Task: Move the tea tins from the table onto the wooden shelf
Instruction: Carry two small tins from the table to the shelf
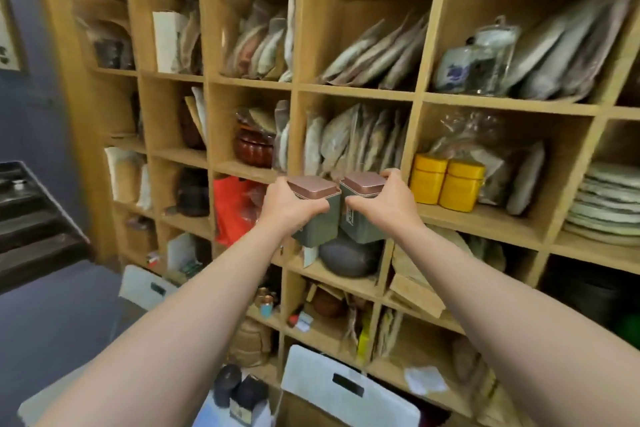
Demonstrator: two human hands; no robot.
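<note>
Two square green tea tins with copper lids are held side by side in front of the wooden shelf. My left hand grips the left tin around its side. My right hand grips the right tin the same way. Both tins hover at the front edge of a compartment packed with wrapped tea cakes. The tins touch or nearly touch each other. Their bottoms hang in the air above a dark round pot one level down.
Two yellow tins stand in the compartment to the right, beside stacked plates. A red bag fills the compartment to the left. White chairs and dark jars stand below. Stairs lie at the left.
</note>
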